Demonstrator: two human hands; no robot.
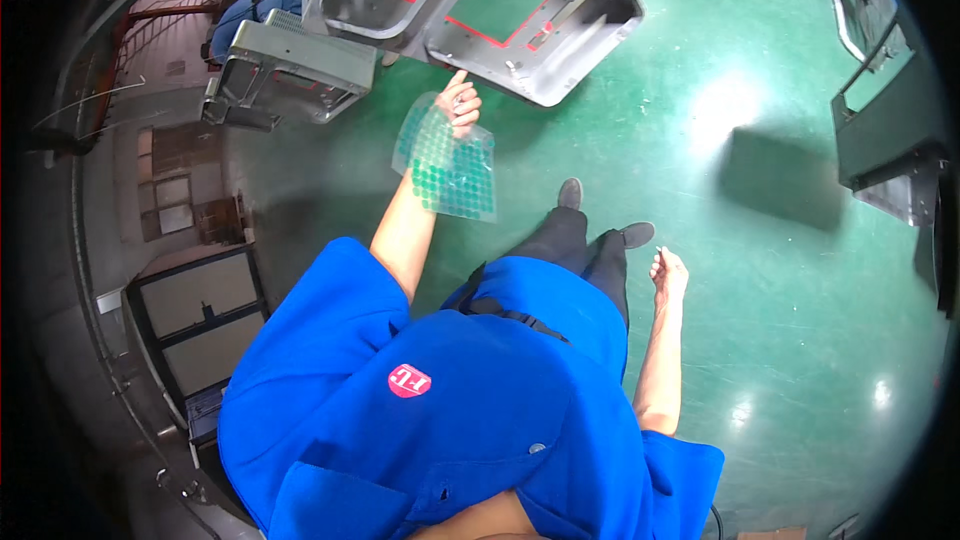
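Note:
My left hand [461, 108] is raised in front of me, its fingers closed on a clear sheet of green round stickers [455, 175]. The sheet hangs across my wrist, and one extended fingertip is close to the lower edge of a large grey molded housing [548, 90]; I cannot tell if they touch. That housing has rectangular openings edged in red. Low at my right side, my right hand [670, 275] has curled fingers pressed together. A tiny pale spot shows at its fingertips, too small to name.
A smaller grey metal housing [300, 70] hangs at the upper left, a person in blue [245, 20] behind it. More grey housings [890, 125] hang at the far right. On the left stands a dark-framed cabinet [200, 305]. The floor [780, 340] is glossy green.

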